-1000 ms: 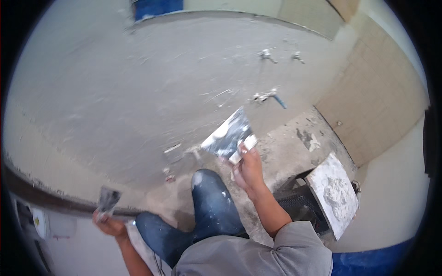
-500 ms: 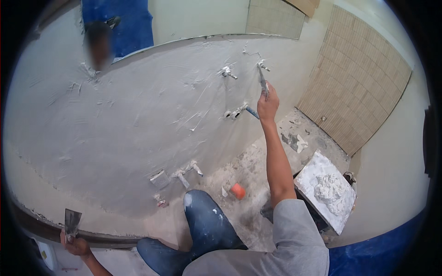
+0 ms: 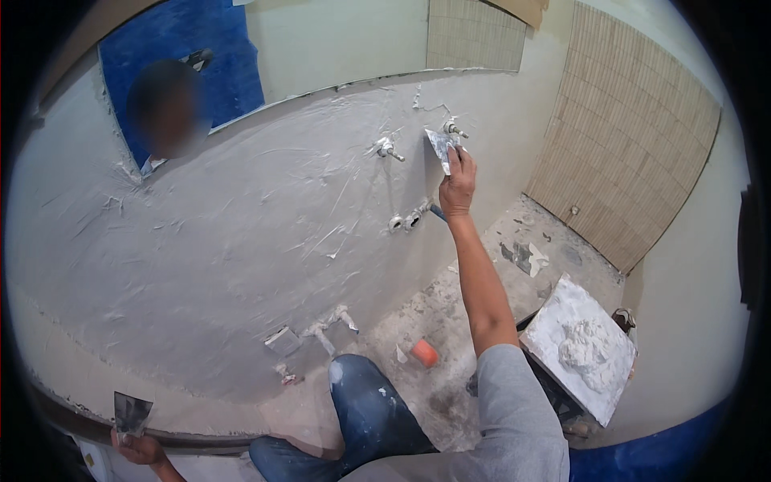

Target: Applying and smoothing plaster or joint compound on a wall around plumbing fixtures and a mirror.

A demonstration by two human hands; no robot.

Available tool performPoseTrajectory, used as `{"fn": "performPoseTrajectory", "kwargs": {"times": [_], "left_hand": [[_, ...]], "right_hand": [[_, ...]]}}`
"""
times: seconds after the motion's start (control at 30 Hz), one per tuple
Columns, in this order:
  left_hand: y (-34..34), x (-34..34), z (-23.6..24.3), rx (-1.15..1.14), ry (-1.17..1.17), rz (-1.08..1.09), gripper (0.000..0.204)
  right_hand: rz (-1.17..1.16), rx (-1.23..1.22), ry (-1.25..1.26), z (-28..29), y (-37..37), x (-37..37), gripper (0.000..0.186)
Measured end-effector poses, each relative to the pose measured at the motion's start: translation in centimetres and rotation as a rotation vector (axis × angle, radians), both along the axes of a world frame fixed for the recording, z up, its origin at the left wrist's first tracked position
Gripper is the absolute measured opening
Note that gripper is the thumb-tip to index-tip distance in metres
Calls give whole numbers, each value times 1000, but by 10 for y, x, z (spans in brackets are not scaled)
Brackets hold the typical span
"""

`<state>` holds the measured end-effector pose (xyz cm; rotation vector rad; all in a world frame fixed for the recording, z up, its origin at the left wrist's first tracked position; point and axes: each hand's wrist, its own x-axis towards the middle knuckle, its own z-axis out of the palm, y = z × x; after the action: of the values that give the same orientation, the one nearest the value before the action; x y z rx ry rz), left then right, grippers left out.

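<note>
My right hand point(image 3: 458, 183) reaches up to the plastered wall point(image 3: 201, 265), closed round a putty knife point(image 3: 439, 149) whose blade carries whitish smears. The blade lies against or close to the wall, just below and left of the right pipe stub point(image 3: 455, 130). To the left another pipe stub point(image 3: 390, 150) sticks out, ringed with plaster. At the lower left my left hand point(image 3: 138, 447) is closed on a second, wider putty knife point(image 3: 132, 414), blade upward and away from the wall. Its handle is mostly hidden by the fingers.
A white board point(image 3: 598, 386) with a heap of plaster point(image 3: 590, 345) stands at the right. An orange cup-like piece point(image 3: 424, 353) lies on the dusty floor. Wrapped pipe ends point(image 3: 329, 328) jut from the low wall. Ribbed beige tiles point(image 3: 626, 136) cover part of the right wall.
The right-hand putty knife has turned from edge-on to show its blade face, and its tip has shifted left of the pipe stub. The view has tilted slightly; the left hand still holds its knife.
</note>
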<state>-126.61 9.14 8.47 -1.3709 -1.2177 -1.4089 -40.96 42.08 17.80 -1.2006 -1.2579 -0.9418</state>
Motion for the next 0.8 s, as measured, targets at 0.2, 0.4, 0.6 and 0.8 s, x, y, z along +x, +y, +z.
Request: {"fn": "performPoseTrajectory", "kwargs": {"times": [0.2, 0.4, 0.6, 0.8], "left_hand": [[-1, 6, 4, -12, -71, 128, 43], [-3, -7, -4, 42, -77, 11, 41], [-4, -20, -13, 7, -61, 40, 40], [-1, -10, -1, 68, -29, 72, 41]], "right_hand": [[10, -63, 101, -11, 7, -31, 63], [63, -245, 42, -30, -39, -57, 58], [5, -322, 551, -33, -40, -3, 35], [-10, -419, 667, -2, -4, 25, 40]]}}
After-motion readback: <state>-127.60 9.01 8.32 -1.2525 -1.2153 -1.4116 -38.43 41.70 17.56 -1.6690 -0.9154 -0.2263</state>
